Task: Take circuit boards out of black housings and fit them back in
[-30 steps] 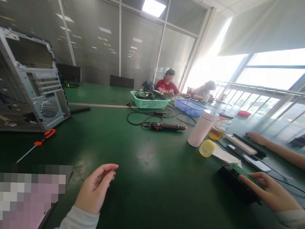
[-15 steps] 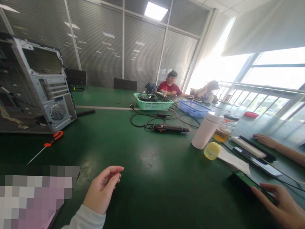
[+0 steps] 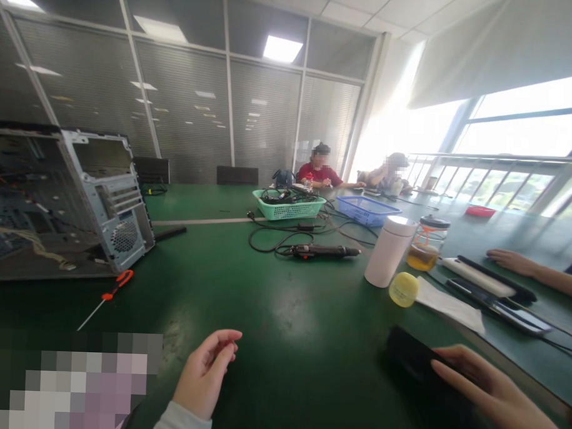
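Note:
My left hand [image 3: 207, 369] rests above the green table near the front middle, its fingers loosely curled, a gap between thumb and index finger and nothing visible in it. At the lower right my right hand [image 3: 489, 381] grips a black flat rectangular block [image 3: 410, 356], thumb on the near side and fingers over the far side. The block's lower part is dark and blurred, so its kind is unclear. Left of my left hand lies a screwdriver [image 3: 117, 285] with an orange handle, beside an open computer case [image 3: 126, 215].
An electric screwdriver [image 3: 320, 251] with its cord lies mid-table. Behind are a green basket [image 3: 288, 209] of cables and a blue basket [image 3: 368, 214]. A white bottle [image 3: 388, 252], yellow container [image 3: 404, 290] and tea jar [image 3: 425, 244] stand right. Another person's hand [image 3: 512, 261] rests beyond.
My right hand has brought the block left and turned it, so its green-looking face no longer shows. My left hand keeps its pose. The view has tilted up a little.

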`<state>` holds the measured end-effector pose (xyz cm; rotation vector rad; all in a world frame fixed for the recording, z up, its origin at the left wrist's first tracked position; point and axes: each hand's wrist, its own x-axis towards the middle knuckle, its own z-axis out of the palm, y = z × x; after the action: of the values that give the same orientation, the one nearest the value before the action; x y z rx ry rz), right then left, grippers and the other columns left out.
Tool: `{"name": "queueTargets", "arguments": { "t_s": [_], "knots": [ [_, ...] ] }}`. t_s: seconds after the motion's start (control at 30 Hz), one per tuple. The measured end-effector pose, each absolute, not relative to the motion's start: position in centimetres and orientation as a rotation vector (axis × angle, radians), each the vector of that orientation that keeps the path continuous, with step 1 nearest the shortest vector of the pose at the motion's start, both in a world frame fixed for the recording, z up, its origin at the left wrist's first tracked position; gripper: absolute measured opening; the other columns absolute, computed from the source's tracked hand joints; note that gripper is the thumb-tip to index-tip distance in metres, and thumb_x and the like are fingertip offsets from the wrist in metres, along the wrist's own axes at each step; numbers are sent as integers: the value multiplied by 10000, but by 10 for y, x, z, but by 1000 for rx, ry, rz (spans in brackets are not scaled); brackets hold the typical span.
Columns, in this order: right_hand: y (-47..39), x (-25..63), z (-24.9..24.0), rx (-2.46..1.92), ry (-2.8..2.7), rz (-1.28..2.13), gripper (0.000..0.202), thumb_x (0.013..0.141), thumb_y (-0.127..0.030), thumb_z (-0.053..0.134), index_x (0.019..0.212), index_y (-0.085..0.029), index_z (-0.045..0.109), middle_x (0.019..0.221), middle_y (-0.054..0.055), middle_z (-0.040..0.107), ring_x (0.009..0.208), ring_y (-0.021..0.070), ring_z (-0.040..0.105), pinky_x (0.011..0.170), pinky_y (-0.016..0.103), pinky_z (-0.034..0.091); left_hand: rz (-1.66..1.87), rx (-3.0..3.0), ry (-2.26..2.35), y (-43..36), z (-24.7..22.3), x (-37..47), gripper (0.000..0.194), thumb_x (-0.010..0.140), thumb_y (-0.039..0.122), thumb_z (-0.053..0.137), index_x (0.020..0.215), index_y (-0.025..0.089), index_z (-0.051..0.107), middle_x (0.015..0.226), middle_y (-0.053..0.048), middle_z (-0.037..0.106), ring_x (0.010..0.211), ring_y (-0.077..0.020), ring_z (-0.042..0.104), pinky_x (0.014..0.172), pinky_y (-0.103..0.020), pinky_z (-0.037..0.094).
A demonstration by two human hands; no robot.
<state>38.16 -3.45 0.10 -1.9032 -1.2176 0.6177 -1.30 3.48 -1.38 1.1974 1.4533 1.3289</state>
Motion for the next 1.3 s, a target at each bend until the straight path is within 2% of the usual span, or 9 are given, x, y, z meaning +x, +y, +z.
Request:
{"name": "queueTargets", "arguments": {
  "t_s": [0.13,0.2,0.3,0.4,0.47,0.77,1.0,1.13,1.3],
  "knots": [
    [-20,282,25,-1482,-780,1562,555,658,-614,608,1042,-226,511,652,23,643,489,161,613,453,217,466,1349,1193,1445,38,-18,-16,300,624,459,660,766,199,710,647,-26,666,644,-219,614,536,-294,445],
    [-10,237,34,-1325,-1007,1839,494,642,-600,605,910,-204,482,516,-33,531,392,129,537,364,180,369,1372,1159,1413,41,-18,-19,324,627,494,672,750,198,712,638,-23,656,635,-204,600,520,-275,437],
    [6,190,42,-1260,-1525,1500,378,645,-512,610,827,-193,522,588,-14,550,449,131,536,378,192,354,1371,1012,1340,46,-17,-24,415,673,596,622,741,200,727,636,-24,649,634,-187,588,510,-256,433],
    [20,171,39,-1118,-1920,703,258,682,-332,648,905,-207,613,821,23,620,700,170,598,625,276,480,1344,892,1274,49,-17,-27,533,731,684,501,789,208,733,730,-51,697,691,-204,612,516,-266,452],
    [27,171,29,-978,-2041,483,294,725,-283,649,1011,-224,609,965,38,620,835,187,601,756,307,487,1337,915,1289,48,-18,-26,525,744,670,497,839,206,724,842,-72,721,764,-230,631,517,-280,476],
    [32,177,-11,-926,-1866,561,572,718,-125,627,1248,-232,442,1139,67,566,1070,220,539,951,375,435,1323,1257,1254,30,-17,-12,418,737,410,659,1104,210,646,1075,-73,699,906,-246,660,648,-292,553],
    [30,173,-14,-1001,-1642,782,412,714,-203,634,1104,-218,501,1035,43,575,955,204,563,860,362,463,1311,1296,1179,26,-21,-10,543,699,342,714,1203,206,565,1232,-85,632,1121,-271,582,768,-284,543],
    [34,171,-14,-998,-1408,1095,429,707,-346,676,1068,-202,494,914,25,564,839,179,560,777,340,487,1264,1343,1319,29,-18,-15,482,766,418,632,1183,177,610,1172,-96,659,970,-250,628,662,-279,542],
    [37,169,-10,-1033,-1141,1446,603,576,-480,749,1029,-215,452,919,17,532,742,142,550,533,236,491,1213,1414,1382,32,-8,-18,412,790,475,584,1053,177,695,988,-75,727,761,-214,630,589,-276,512]
  ]
}}
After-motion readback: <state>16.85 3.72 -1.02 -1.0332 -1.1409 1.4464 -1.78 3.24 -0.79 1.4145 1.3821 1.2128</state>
